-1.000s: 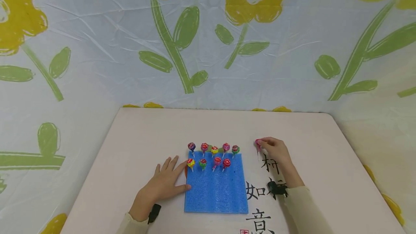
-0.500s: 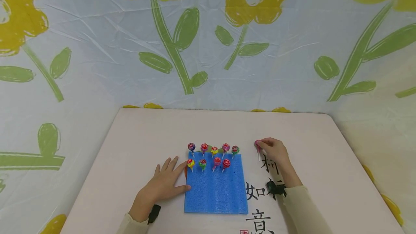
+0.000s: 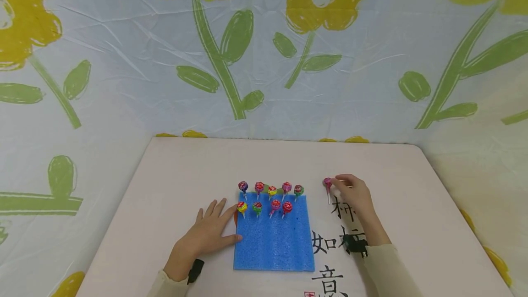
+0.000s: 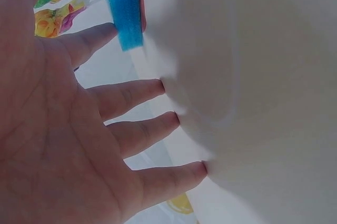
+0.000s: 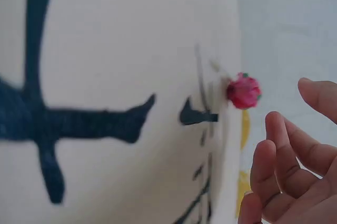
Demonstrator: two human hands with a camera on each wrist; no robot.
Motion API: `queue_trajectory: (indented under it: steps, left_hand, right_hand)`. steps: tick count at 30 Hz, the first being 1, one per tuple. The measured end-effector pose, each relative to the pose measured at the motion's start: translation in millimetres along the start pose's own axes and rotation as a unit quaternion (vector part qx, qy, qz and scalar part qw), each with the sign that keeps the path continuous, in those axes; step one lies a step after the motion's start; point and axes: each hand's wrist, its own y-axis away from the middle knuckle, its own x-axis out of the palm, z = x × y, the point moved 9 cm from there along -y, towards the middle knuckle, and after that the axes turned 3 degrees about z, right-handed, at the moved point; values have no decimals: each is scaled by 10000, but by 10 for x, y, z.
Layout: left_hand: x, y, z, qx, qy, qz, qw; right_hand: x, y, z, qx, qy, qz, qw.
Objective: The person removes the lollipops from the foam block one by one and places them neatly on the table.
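Observation:
A pink lollipop point(image 3: 327, 186) lies on the table to the right of the blue foam board, its white stick toward the person. My right hand point(image 3: 355, 196) is just to its right. The right wrist view shows the thumb point(image 5: 318, 97) and fingertips spread apart, with a gap between them and the lollipop's pink head point(image 5: 244, 91). My left hand point(image 3: 212, 230) lies with fingers spread at the left edge of the foam board point(image 3: 274, 246). In the left wrist view its index finger point(image 4: 89, 42) touches the board's side while other fingertips rest on the table.
Several wrapped lollipops stand in two rows at the board's far end, such as a yellow one point(image 3: 242, 207) and a red one point(image 3: 287, 207). Black brush characters point(image 3: 327, 283) mark the table point(image 3: 198, 159). A flower-printed cloth point(image 3: 136, 81) hangs behind.
My right hand has let go of the pink lollipop and drawn slightly to the right, uncovering more of its head. My left hand and the board have stayed in place.

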Motion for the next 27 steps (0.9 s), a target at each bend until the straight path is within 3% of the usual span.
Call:
queue_trajectory:
  steps: [4, 12, 19, 27]
  left_hand:
    - [-7, -2, 1, 4, 5, -15, 10000]
    - [9, -11, 9, -13, -17, 18, 10000]
    - [26, -16, 14, -38, -78, 40, 10000]
    - [13, -6, -3, -19, -60, 29, 10000]
  right_hand:
    - [-40, 138, 126, -219, -250, -147, 9993]
    - [31, 365, 341, -470, -1125, 141, 9924]
    - [111, 521, 497, -908, -1463, 152, 9850]
    - [319, 611, 619, -1509, -2129, 539, 9638]
